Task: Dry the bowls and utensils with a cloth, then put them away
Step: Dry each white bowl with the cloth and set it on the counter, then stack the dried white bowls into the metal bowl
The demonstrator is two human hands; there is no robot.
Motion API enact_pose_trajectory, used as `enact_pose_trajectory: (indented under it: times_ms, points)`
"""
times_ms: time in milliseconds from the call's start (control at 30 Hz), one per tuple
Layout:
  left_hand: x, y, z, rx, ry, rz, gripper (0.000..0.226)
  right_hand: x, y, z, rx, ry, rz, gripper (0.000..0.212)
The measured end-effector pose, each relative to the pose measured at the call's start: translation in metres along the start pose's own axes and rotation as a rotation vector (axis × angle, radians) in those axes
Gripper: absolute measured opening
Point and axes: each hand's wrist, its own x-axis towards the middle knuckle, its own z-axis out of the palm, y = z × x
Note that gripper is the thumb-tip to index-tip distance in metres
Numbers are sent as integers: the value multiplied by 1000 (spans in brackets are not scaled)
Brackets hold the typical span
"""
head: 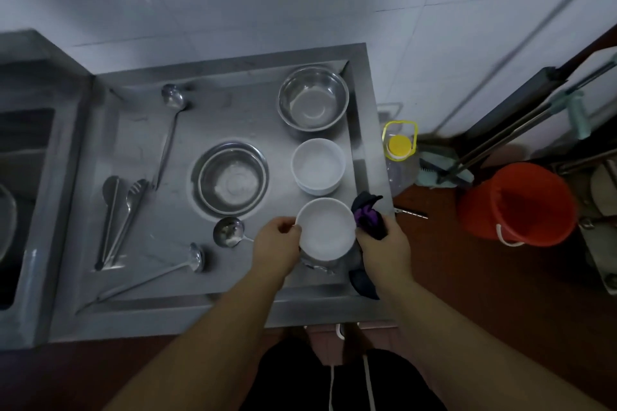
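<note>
White bowl [325, 232] sits raised over the steel counter's [233, 307] near edge, its rim pinched by the left hand [277, 243] so the right hand [384, 248], clutching the dark cloth [369, 218], can wipe its side.

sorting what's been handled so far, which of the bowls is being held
The white bowl nearest the person, gripped by the left hand. The other white bowl and two steel bowls stand untouched on the counter.

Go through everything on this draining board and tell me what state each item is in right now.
White bowl: upright, held by left hand.
Cloth: bunched in right hand.
Second white bowl: upright, empty.
Two steel bowls: upright, empty.
Tongs: lying flat.
</note>
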Motion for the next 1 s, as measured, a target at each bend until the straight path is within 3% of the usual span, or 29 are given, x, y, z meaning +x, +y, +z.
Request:
enact_pose_trajectory:
  times_ms: [67, 200, 367, 533, 733, 867, 1000]
  points:
    - [-2, -1, -1, -34, -7, -15, 10, -4, 1, -8, -18, -17, -26, 42]
    - [-6, -6, -10, -41, -22, -33, 17, -13, 8, -30, -98, -30, -99, 13]
    - [-10, -26, -28, -13, -27, -47, 15, -30, 36, -50, -269, -92, -149, 12]
    - [-8, -46, -42, 21, -17, -85, 14, -49, 67, -43, -654, -282, -292, 37]
    - [-6, -61, -48, 63, -14, -98, 17, -50, 81, 8, -966, -663, -754, 44]
    - [-4, -68, -53, 55, 7, -118, 8, -42, 91, 46, -1127, -894, -742, 60]
    - [-1, -69, -54, 67, -11, -127, 12, -35, 94, 56, -1205, -890, -741, 70]
